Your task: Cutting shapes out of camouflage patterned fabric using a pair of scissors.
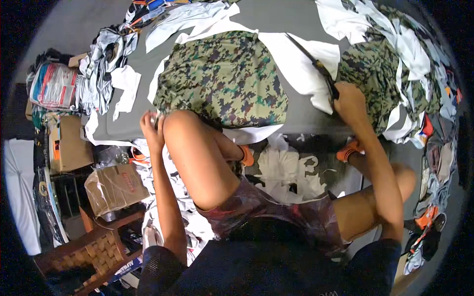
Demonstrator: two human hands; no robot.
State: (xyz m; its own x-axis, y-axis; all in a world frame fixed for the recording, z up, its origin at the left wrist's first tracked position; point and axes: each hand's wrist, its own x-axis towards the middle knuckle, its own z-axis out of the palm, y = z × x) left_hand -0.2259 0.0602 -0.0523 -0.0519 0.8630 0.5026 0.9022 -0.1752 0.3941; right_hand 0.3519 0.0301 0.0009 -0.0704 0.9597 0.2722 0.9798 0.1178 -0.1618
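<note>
A camouflage cloth piece (222, 79) lies spread over white cloth on the grey surface in front of me. My right hand (349, 102) is closed round the handles of black scissors (321, 68). Their long blades point away and to the left, over a white cloth piece (303, 74) right of the camouflage one. Beside my raised left knee, my left hand (152, 129) has its fingers bent together at the bunched near-left corner of the camouflage cloth. It appears to pinch that edge, partly hidden by the fingers.
More camouflage cloth (368, 69) and white scraps lie at the right. Heaped garments (106, 59) and a clear-wrapped bundle (53, 86) sit at the left. Cardboard boxes (116, 187) and a woven wooden chair (101, 246) stand lower left. White scraps (286, 170) lie between my feet.
</note>
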